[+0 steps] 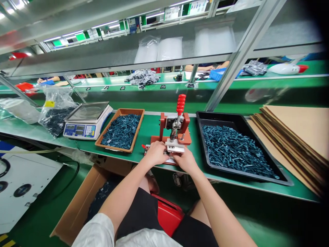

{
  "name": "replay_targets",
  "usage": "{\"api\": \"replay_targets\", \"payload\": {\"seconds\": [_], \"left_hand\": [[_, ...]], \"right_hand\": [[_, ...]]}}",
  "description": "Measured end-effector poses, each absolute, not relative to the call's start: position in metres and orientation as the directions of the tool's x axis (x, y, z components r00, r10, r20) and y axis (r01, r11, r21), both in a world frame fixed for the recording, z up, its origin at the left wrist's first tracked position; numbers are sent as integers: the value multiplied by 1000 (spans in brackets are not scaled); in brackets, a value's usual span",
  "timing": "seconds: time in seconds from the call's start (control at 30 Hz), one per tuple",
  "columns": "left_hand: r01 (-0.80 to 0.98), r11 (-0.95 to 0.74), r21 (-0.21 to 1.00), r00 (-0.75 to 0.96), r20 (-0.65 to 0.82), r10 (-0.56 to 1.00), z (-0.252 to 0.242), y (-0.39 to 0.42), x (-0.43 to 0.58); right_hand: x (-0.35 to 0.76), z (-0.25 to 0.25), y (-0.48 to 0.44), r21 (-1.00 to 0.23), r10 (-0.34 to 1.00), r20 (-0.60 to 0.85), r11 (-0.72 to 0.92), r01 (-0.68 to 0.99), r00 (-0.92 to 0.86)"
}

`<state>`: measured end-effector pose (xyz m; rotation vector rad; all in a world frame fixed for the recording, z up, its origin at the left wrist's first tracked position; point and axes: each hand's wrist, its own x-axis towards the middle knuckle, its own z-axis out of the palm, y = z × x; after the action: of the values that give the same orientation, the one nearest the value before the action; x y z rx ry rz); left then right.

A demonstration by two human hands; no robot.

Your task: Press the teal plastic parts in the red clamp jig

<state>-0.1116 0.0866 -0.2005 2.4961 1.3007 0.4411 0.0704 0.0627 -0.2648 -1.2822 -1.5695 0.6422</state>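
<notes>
On my feed no word or number comes through clearly enough to read. The white digital weighing scale (pixel 87 128) has a blue front panel (pixel 77 130) with display windows and a keypad, but its small print and digits are too fine for me to make out. A small yellow rectangular label (pixel 49 104) sits on the clear plastic bag (pixel 58 97) beside the scale, and its print is blurred. Along the far shelf, the white-and-green printed cards (pixel 77 37) show markings too small for me to resolve.
</notes>
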Motion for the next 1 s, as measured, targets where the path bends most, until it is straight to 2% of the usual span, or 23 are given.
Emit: {"api": "replay_targets", "payload": {"seconds": [0.2, 0.4, 0.63, 0.83, 1.0], "left_hand": [[721, -580, 379, 544, 210, 813, -207, 82, -114], [659, -696, 285, 611, 337, 717, -215, 77, -120], [666, -712, 223, 647, 301, 700, -213, 77, -122], [682, -709, 182, 655, 280, 702, -215, 74, -121], [683, -707, 183, 638, 322, 699, -219, 69, -119]], "right_hand": [[71, -260, 61, -845, 927, 375, 351, 403, -19], [68, -261, 58, -870, 946, 323, 294, 396, 7], [66, -259, 56, -879, 947, 320, 297, 372, 0], [71, -254, 65, -848, 957, 290, 260, 462, -6], [74, -258, 67, -826, 949, 315, 291, 482, -33]]}}
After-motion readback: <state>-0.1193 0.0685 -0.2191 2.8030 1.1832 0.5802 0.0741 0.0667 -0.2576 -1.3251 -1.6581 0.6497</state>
